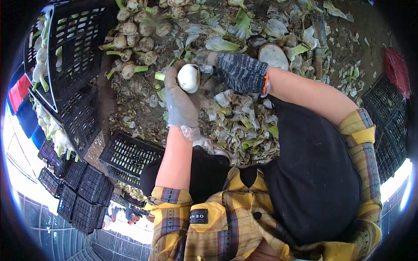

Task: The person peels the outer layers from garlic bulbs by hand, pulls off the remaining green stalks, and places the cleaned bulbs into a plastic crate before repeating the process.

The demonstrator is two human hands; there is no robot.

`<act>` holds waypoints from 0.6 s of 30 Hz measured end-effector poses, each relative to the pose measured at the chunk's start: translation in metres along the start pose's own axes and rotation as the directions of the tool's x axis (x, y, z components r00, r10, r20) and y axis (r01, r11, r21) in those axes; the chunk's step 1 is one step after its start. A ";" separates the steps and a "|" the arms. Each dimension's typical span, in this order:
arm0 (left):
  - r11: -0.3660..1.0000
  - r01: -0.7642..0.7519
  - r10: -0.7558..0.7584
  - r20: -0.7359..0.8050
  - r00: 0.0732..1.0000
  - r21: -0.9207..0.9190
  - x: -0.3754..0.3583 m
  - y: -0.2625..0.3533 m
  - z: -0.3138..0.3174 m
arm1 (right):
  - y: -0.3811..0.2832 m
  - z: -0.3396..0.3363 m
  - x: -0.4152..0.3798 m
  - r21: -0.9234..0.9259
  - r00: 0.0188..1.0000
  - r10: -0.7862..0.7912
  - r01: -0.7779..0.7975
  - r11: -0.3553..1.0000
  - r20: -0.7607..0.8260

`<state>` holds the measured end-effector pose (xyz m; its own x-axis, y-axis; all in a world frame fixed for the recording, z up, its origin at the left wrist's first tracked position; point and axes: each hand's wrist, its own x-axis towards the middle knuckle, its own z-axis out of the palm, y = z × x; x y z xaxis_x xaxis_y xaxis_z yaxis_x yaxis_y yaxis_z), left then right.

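My left hand (180, 98), in a pale grey glove, is wrapped round a peeled white bulb (189, 78) with a short green stem stub pointing left. Just right of the bulb is my right hand (237, 71), in a dark patterned knit glove. Its fingers are bent toward the bulb, but their tips are blurred, and what they may hold cannot be made out. Unpeeled bulbs (133, 41) with brown roots and cut green stems are heaped at the upper left. Beneath both hands lie loose peeled skins (241, 119).
Black crates (80, 39) holding white bulbs stand at the left. Another black crate (130, 158) is beside my left forearm, with stacked crates (85, 195) behind. A red mesh bag (396, 71) and dark crates (387, 117) are at the right. Distant people show at the lower left.
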<state>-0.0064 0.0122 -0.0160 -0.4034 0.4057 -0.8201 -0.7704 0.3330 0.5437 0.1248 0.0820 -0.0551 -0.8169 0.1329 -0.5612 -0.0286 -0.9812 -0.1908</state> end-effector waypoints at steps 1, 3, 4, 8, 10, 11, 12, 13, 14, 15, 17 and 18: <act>1.000 -0.010 0.010 -0.012 1.000 0.010 -0.001 0.000 0.002 | 0.001 0.000 0.000 -0.095 0.999 -0.033 0.034 0.995 0.008; 1.000 -0.015 0.015 -0.003 1.000 0.008 -0.001 0.001 0.002 | 0.006 -0.002 0.002 -0.280 0.995 -0.096 0.102 0.955 0.035; 1.000 -0.010 0.010 0.019 1.000 -0.005 -0.001 0.000 -0.002 | 0.008 -0.005 0.003 -0.354 0.991 -0.127 0.135 0.926 0.044; 0.999 -0.013 0.013 0.015 1.000 -0.037 0.004 -0.002 -0.006 | 0.004 -0.009 -0.004 -0.324 0.996 -0.069 0.045 0.945 -0.061; 0.996 0.034 -0.033 0.018 0.999 -0.080 0.004 -0.001 -0.006 | -0.002 0.001 -0.004 -0.133 0.990 0.023 -0.041 0.990 -0.137; 0.993 0.056 -0.054 0.023 0.998 -0.100 0.003 0.000 -0.005 | -0.005 0.007 -0.005 -0.215 0.990 0.042 -0.070 0.974 -0.132; 0.995 0.060 -0.058 0.023 0.998 -0.082 0.004 0.001 -0.006 | -0.010 0.014 -0.009 -0.296 0.990 0.059 -0.094 0.951 -0.126; 0.996 0.059 -0.058 0.024 0.998 -0.064 0.004 0.001 -0.007 | -0.016 0.022 -0.010 -0.377 0.990 0.074 -0.113 0.919 -0.118; 0.997 0.058 -0.057 0.023 0.998 -0.046 0.005 0.001 -0.009 | -0.011 0.013 -0.008 -0.401 0.998 0.042 -0.058 0.914 -0.048; 0.995 0.078 -0.077 0.022 0.997 -0.055 0.005 0.001 -0.013 | -0.007 0.005 -0.006 -0.419 1.000 0.010 0.000 0.908 0.022; 0.990 0.123 -0.121 0.027 0.992 -0.076 0.002 0.002 -0.009 | -0.009 0.011 -0.013 -0.369 0.999 -0.012 0.030 0.929 0.051; 0.984 0.158 -0.158 0.009 0.987 -0.086 -0.001 0.003 -0.007 | -0.008 0.010 -0.016 -0.352 0.998 0.064 -0.063 0.934 -0.008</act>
<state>-0.0119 0.0066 -0.0153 -0.2720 0.3560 -0.8940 -0.8641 0.3185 0.3897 0.1320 0.0868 -0.0366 -0.8123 0.0708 -0.5789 0.2276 -0.8754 -0.4265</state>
